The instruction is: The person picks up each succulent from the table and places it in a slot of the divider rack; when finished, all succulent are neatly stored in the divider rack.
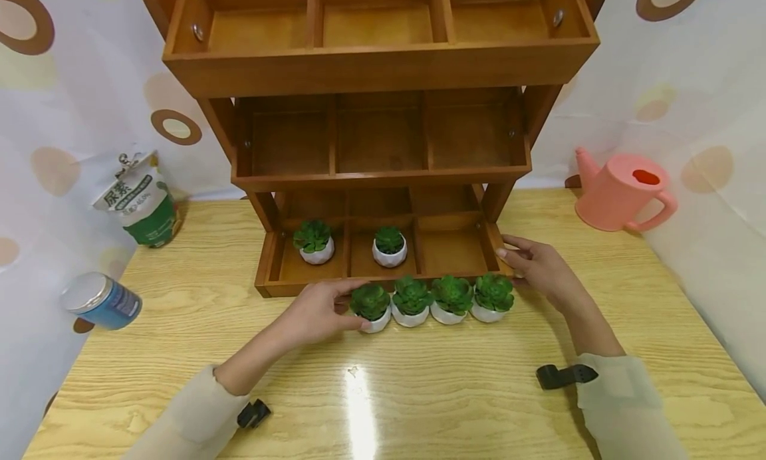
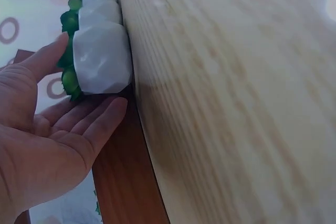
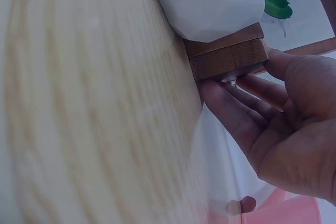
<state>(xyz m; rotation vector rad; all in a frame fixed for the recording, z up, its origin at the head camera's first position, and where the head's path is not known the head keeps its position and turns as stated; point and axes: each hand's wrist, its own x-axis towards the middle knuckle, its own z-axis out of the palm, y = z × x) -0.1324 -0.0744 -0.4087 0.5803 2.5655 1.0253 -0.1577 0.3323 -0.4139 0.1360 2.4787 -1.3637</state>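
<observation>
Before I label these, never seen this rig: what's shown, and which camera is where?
No robot: a person works bare-handed. The wide picture is from a camera on the head, looking forward and down; the others from one on each wrist. On the table stand a rack, four plants in a row before it, a bag, a jar and a watering can. Two more plants sit in the rack's lowest tier. The left hand reaches round the row's left plant; grip unclear. The right hand touches the rack's right end.
</observation>
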